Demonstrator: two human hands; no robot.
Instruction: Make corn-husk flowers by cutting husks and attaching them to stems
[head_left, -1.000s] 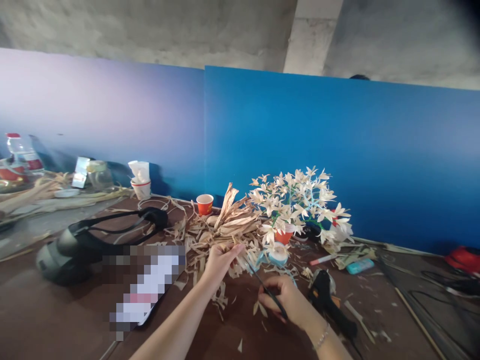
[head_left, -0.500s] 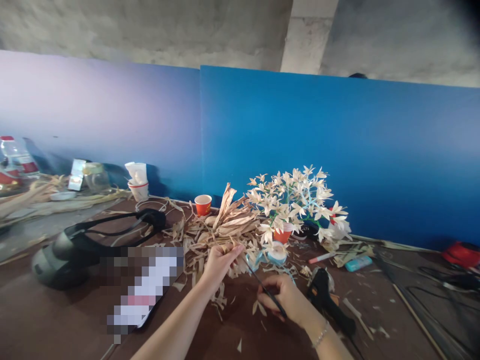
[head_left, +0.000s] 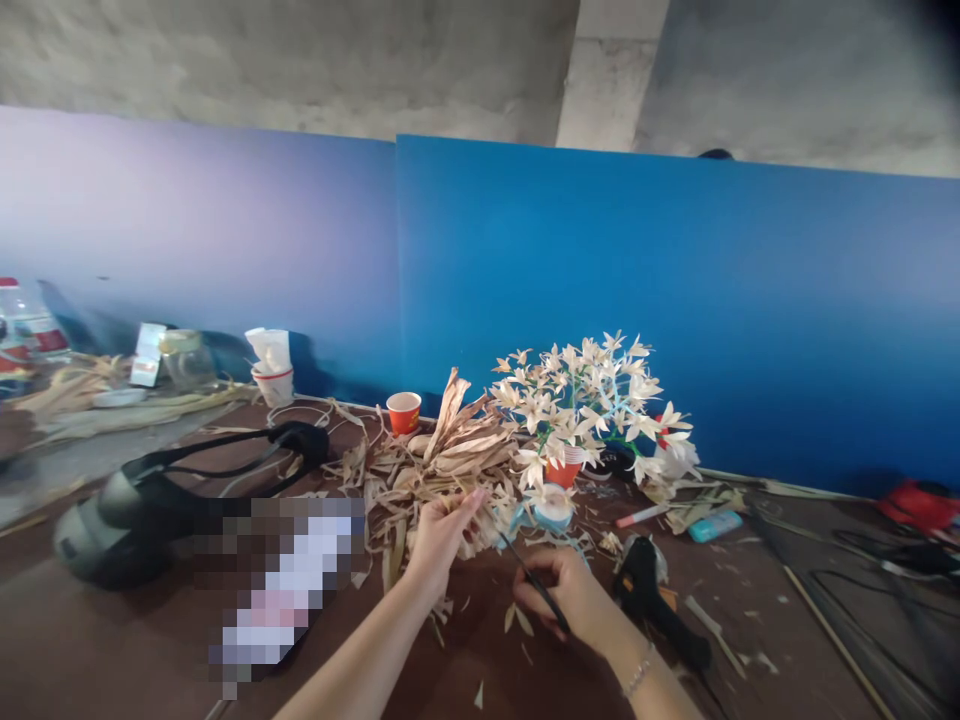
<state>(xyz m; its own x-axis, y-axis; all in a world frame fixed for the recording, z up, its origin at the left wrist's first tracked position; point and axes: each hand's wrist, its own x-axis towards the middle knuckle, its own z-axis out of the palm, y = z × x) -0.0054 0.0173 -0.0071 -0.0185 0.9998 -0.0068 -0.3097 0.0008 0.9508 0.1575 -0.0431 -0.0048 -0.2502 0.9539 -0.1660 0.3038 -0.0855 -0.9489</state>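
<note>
My left hand (head_left: 444,525) is closed in a pinch in front of the pile of dried husks (head_left: 401,490). Whatever lies between its fingertips is too small to make out against the pale scraps behind. Just to the right, my right hand (head_left: 555,590) curls around a slim black tool (head_left: 538,588), which resembles tweezers. The tool's thin tip points up and left, close under the left fingertips. Behind both hands, a bunch of cream husk flowers (head_left: 592,395) on green and blue stems rises above an orange cup (head_left: 562,470).
A black glue gun (head_left: 660,610) lies beside my right hand. Rolls of tape (head_left: 553,508) sit before the flowers. On the left are a black headset (head_left: 112,535) and a blurred-out flat object (head_left: 289,590). Paper cups (head_left: 403,412) stand along the blue partition (head_left: 637,250).
The view has shifted slightly. Both hands keep nearly the same places, the left still pinching and the right still holding the black tool with its tip near the left fingers.
</note>
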